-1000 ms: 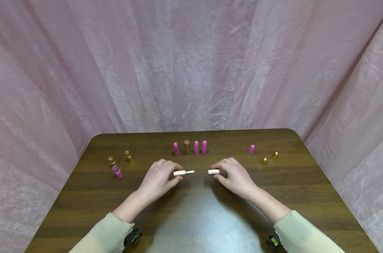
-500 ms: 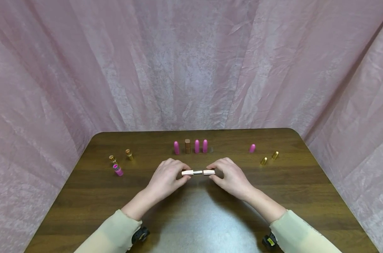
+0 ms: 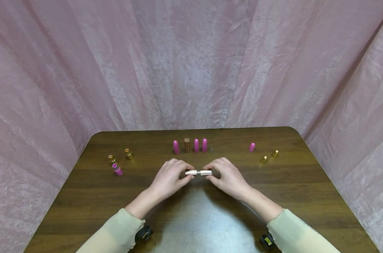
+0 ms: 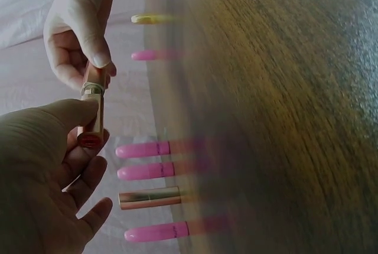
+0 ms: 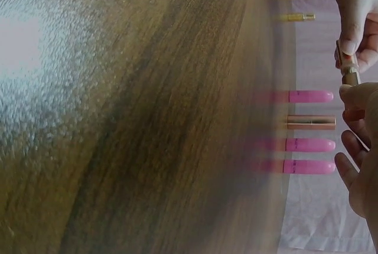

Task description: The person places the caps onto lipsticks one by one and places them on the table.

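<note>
A pale lipstick base (image 3: 190, 172) is pinched between the thumb and fingertips of the left hand (image 3: 170, 178), and its matching cap (image 3: 206, 173) is pinched the same way in the right hand (image 3: 230, 178). They're held end to end above the middle of the table (image 3: 84, 200), with a sliver of metal neck (image 3: 198, 173) exposed in between, so that one can be called nearly closed, not quite.

Just beyond the hands, three pink tubes (image 3: 196, 145) and a rose-gold tube (image 3: 187, 145) are lined up capped and upright, so those look done.

Farther out, two gold bases (image 3: 129, 154) and a pink base (image 3: 117, 169) are left topless on the left, while two gold caps (image 3: 263, 160) and a pink cap (image 3: 252, 147) are parked well apart on the right. Three pairs seem left, basically untouched.
</note>
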Tool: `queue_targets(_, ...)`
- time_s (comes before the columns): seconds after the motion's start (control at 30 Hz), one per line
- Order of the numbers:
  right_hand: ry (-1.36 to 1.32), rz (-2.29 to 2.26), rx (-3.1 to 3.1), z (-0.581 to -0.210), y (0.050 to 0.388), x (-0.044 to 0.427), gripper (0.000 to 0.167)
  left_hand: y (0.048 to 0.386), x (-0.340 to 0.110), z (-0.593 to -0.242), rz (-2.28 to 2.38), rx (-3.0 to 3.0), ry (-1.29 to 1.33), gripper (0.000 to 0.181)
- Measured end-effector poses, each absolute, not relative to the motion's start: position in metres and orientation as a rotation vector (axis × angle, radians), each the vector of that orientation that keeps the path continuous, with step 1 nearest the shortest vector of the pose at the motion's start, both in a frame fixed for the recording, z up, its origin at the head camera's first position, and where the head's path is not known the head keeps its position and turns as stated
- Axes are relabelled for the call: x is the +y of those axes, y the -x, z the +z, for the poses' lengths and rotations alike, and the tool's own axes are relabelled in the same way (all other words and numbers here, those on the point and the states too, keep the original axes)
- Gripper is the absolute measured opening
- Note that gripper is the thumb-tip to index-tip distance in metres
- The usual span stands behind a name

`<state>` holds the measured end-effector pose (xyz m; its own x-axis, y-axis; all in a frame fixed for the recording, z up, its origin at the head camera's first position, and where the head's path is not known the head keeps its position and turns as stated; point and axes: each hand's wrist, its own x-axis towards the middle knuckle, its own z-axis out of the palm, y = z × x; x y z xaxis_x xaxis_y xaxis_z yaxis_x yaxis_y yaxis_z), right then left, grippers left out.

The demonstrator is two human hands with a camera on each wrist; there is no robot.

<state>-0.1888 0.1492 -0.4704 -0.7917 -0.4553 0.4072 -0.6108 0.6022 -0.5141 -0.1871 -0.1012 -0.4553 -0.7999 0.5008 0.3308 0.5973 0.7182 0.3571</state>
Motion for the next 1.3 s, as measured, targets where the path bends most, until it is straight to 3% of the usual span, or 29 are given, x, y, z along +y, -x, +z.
queue_targets(1.3,-0.924,0.948,-2.548,-0.4766,0.1881,0.1450,0.032,0.1862,-0.0945,-0.4573,-0.827,-2.792,0.907,0.023)
